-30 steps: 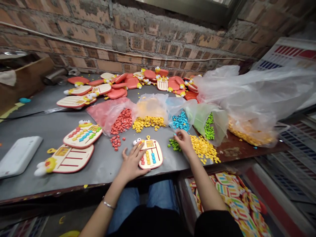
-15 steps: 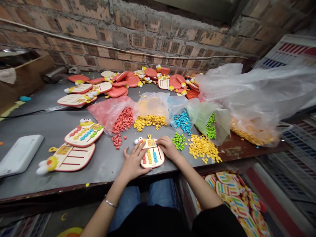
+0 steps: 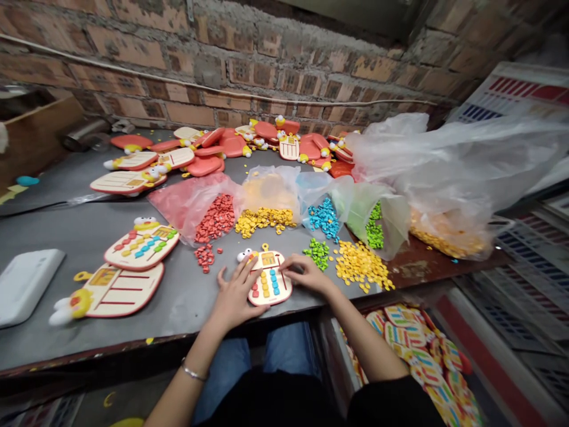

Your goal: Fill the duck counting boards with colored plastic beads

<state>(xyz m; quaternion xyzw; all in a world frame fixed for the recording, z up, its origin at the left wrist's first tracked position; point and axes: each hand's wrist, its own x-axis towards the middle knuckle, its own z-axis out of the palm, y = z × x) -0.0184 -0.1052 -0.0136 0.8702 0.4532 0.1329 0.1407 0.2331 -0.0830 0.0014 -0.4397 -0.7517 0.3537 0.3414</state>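
A cream-coloured toy counting board point(image 3: 271, 299) with a red rim, googly eyes and a yellow loop lies flat at the table's front edge. Red, yellow and blue beads point(image 3: 274, 283) sit in its slots. My left hand point(image 3: 235, 293) grips the board's left side, fingers across its face and thumb along the lower edge. At the board's right-hand slot, my right hand point(image 3: 306, 274) has thumb and forefinger pinched together; whatever is between them is too small to make out. Loose green beads point(image 3: 317, 254) lie just beyond the right hand.
Bags of red beads point(image 3: 216, 218), yellow beads point(image 3: 262, 220), blue beads point(image 3: 324, 218) and green beads point(image 3: 374, 226) spill open behind the board. Loose yellow pieces point(image 3: 362, 265) lie rightward. Two more boards point(image 3: 127, 290) and a white device point(image 3: 29, 284) are at left. A crate holds finished-looking boards point(image 3: 422, 350).
The blue column on the board looks longer. My right hand has shifted slightly down the right side of the board. The whole view has moved a little; my left hand keeps its hold.
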